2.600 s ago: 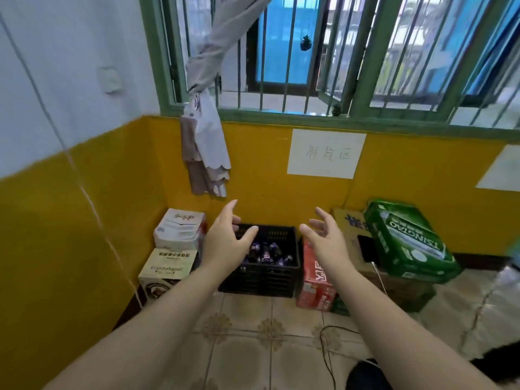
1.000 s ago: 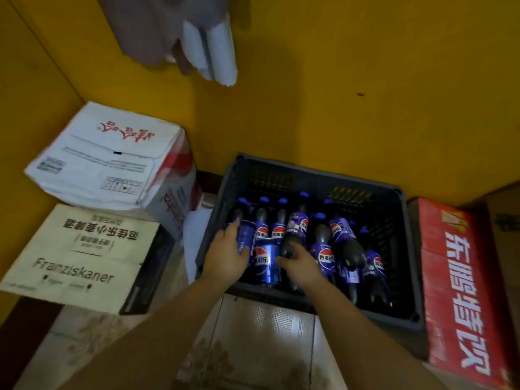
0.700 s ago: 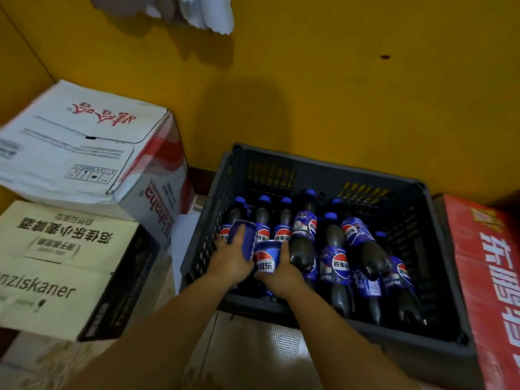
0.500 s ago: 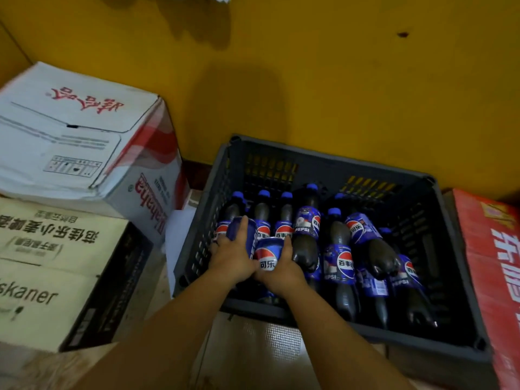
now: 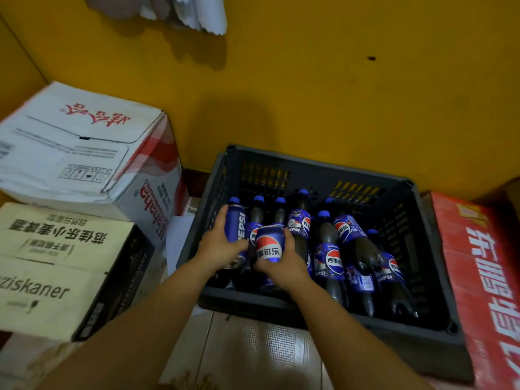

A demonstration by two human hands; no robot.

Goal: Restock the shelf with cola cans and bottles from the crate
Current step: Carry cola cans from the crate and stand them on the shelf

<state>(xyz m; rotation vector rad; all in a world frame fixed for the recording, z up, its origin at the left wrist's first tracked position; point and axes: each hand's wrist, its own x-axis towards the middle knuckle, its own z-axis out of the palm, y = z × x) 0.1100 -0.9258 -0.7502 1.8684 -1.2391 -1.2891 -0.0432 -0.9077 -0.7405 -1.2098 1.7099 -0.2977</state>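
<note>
**A:** How far along does the restocking look?

**B:** Hardly begun, judging by the load. No shelf is in view. The black crate (image 5: 323,167) sits on the floor (image 5: 253,347) against the yellow wall, and it holds many cola bottles (image 5: 329,249). The work stands at the first pick.

**A:** And the person's grips?

**B:** The left grip (image 5: 218,246) is wrapped round a blue can (image 5: 238,222) by the crate's near left corner. The right grip (image 5: 282,267) is curled round a second can (image 5: 269,244) just beside it, a little further along the near edge. The two cans are almost touching.

**A:** Are the cans lifted clear?

**B:** No. Both are inside the crate's walls, over the bottles. Whether they rest on anything cannot be told.

**A:** Which way do they point?

**B:** The blue can's long axis runs from the near edge toward the far edge. Its top faces the far edge and its lettering runs along that length. The second can looks to lie the same way but foreshortened, with its logo turned up to the camera. The bottles follow the same line, with their caps toward the far edge. Those nearer the right edge are skewed a little.

**A:** What remains?

**B:** Nearly all of it, most likely. Both cans have to come out and go to the shelf, and then every bottle has to follow.
</note>
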